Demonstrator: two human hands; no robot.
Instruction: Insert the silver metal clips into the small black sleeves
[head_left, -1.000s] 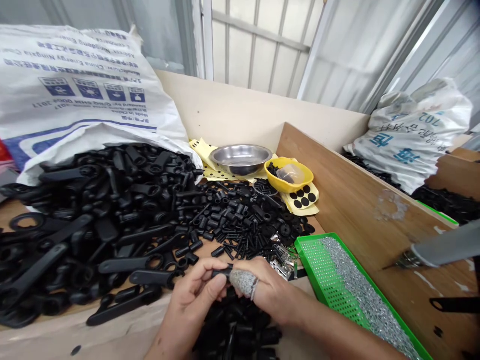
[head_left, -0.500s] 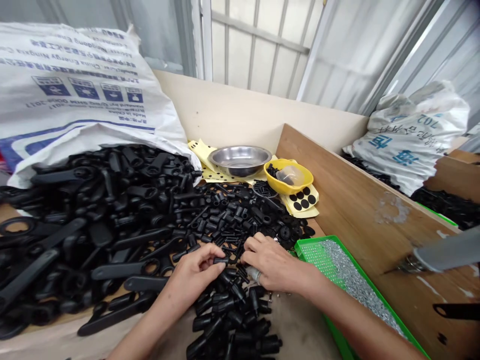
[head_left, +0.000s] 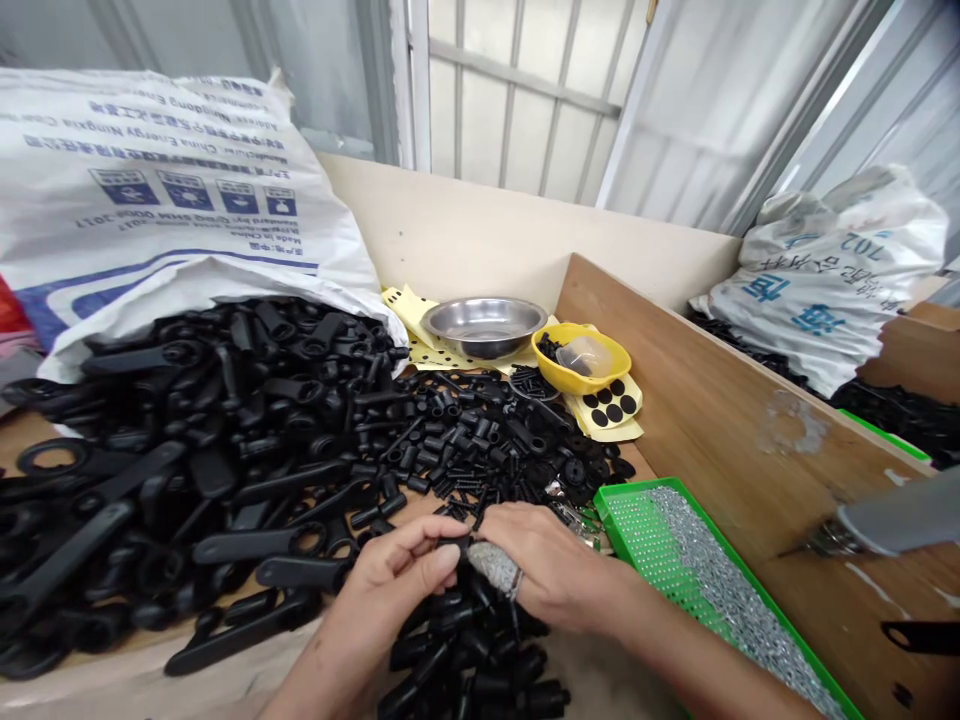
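Observation:
My left hand (head_left: 409,570) pinches a short black plastic sleeve (head_left: 453,543) between thumb and fingers. Closed right against it is my right hand (head_left: 536,565), its thumb wrapped in a greyish covering; whatever its fingertips grip is hidden. Beneath both hands lies a heap of black cylindrical handle parts (head_left: 480,660). Just beyond them are thin black threaded pins (head_left: 461,485) and a spread of small black sleeves (head_left: 442,435). Long black crank-like arms (head_left: 247,545) pile up on the left.
A white woven sack (head_left: 187,190) spills black parts at the left. A steel bowl (head_left: 484,345) and a yellow basket (head_left: 592,378) stand at the back. To the right are a green tray (head_left: 622,520) of small metal pieces, a wooden divider (head_left: 720,430) and a grey-barrelled tool (head_left: 900,515).
My right hand has come back from the pins and closed in on my left hand, so their fingertips meet at the sleeve. The view has shifted slightly.

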